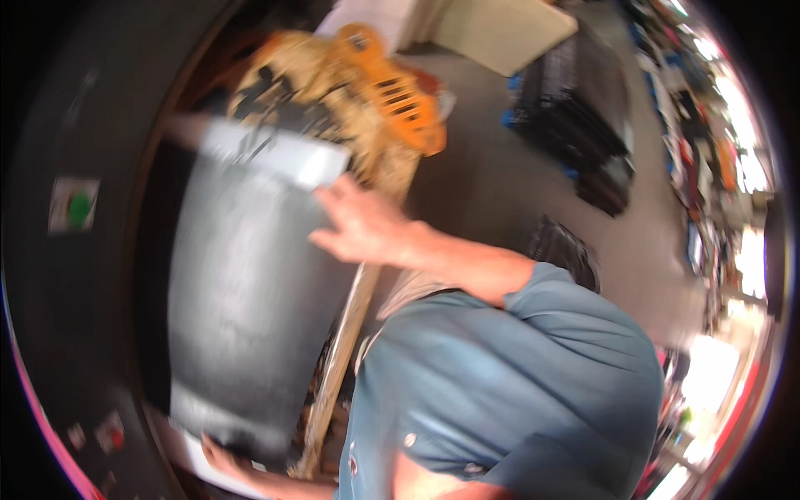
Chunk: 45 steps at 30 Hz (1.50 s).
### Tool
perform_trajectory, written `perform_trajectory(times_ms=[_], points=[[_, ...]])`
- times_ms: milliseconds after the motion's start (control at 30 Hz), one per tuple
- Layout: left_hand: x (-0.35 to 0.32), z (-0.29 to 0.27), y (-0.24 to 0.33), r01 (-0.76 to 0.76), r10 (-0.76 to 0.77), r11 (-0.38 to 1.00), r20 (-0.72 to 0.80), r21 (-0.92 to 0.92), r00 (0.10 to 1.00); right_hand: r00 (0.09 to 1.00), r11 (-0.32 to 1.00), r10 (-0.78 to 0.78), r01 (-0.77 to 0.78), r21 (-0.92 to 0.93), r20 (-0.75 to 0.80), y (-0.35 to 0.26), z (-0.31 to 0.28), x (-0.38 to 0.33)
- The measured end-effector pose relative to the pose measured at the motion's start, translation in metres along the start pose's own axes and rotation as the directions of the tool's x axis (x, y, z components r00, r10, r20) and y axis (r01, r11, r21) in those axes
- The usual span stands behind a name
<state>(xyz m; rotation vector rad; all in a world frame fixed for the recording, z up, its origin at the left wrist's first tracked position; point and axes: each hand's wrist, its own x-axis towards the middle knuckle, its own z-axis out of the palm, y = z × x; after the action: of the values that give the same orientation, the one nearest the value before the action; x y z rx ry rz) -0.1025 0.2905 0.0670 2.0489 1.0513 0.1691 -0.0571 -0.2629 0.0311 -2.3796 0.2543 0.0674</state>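
Observation:
A large dark grey, smooth-surfaced panel [250, 267] lies lengthwise before me, its surface smeared by motion. Beyond its far end shows a pale, shiny strip [267, 150], and a white edge [196, 458] shows at the near end. My right hand [362, 221] rests on the panel's upper right corner, thumb and fingers spread apart. At the opposite, lower end my left hand [225, 460] touches the panel's edge. Its fingers are blurred and partly hidden, so their grip cannot be made out.
An orange slotted part [396, 96] and dark scraps [271, 100] lie on a worn yellowish surface [362, 137]. A wooden rail [342, 367] borders the panel. Black wrapped bundles [575, 108] stand on the floor, near a pale board [500, 33]. A dark surface [67, 292] rises left.

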Motion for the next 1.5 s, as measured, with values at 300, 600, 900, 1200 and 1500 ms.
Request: perform_trajectory(times_ms=[300, 600, 900, 1200, 1500], points=[[0.081, 0.013, -0.045, -0.14, 0.154, 0.986, 0.175, -0.092, 0.972, 0.983, 0.983, -0.183, 0.183, 0.021, 0.009, 0.009, -0.007, 0.06], [0.06, 0.017, -0.073, -0.198, 0.186, 0.964, -0.082, -0.179, 0.979, 0.963, 0.976, -0.216, 0.214, -0.025, -0.16, -0.011, 0.026, 0.129], [0.025, -0.06, -0.125, -0.06, 0.039, 0.996, -0.313, -0.06, 0.949, 0.867, 0.867, -0.497, 0.497, 0.027, -0.026, -0.09, 0.103, 0.138], [0.037, 0.03, -0.062, -0.246, 0.262, 0.965, -0.249, 0.094, 0.932, 0.945, 0.949, -0.315, 0.31, -0.062, -0.09, -0.046, 0.048, 0.19], [0.066, 0.091, -0.003, -0.347, 0.437, 0.877, -0.255, 0.331, 0.862, 0.914, 0.941, -0.317, 0.271, -0.201, -0.254, 0.005, 0.018, 0.189]])
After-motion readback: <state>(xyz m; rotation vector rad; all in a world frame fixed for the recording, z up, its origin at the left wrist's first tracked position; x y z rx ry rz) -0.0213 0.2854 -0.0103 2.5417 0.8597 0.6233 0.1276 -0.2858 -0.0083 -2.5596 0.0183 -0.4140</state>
